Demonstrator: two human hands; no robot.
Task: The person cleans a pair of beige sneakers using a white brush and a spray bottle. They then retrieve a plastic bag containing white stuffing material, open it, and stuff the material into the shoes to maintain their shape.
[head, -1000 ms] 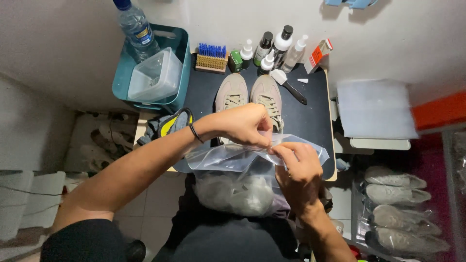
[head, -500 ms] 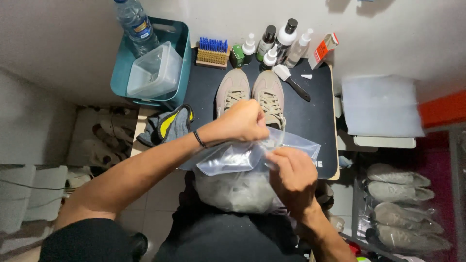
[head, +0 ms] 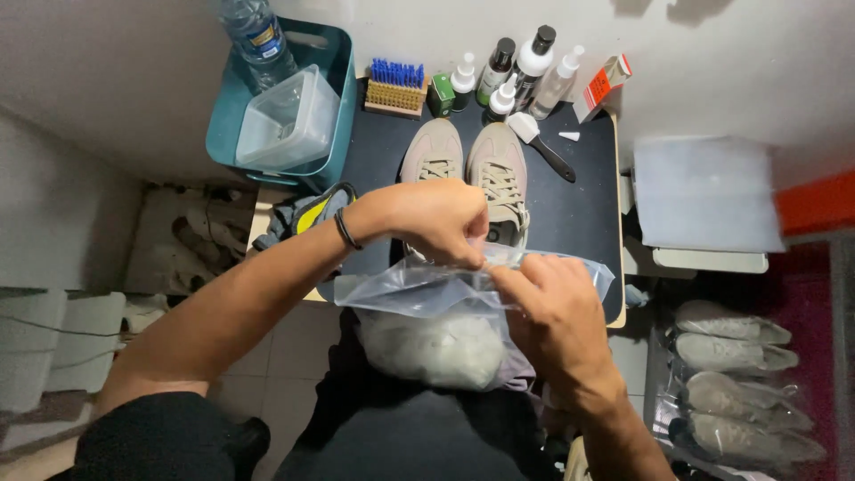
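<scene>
I have a clear plastic bag (head: 427,307) in my lap, just at the near edge of the table (head: 570,200), with something pale and bulky inside it, too blurred through the film to name. My left hand (head: 436,218) is clenched on the bag's upper edge, pinching it from above, and my right hand (head: 548,307) grips the same edge just beside it, fingers closed on the plastic. Compared with half a second ago, the mouth of the bag has been lifted and pulled taut again, the right hand has slid a little outward along the edge, and the bulk sits lower in the bag; I judge the hands are working along the closure strip.

Beyond the bag, a pair of beige sneakers (head: 468,169) stands on the dark mat, toes away from me. Behind them are a blue-bristled brush (head: 394,85), several spray bottles (head: 521,76) and a dark-handled brush (head: 545,147). To the left, a teal bin (head: 227,134) holds a clear tub and a water bottle (head: 258,40). More bagged shoes (head: 735,383) lie on the floor at the right.
</scene>
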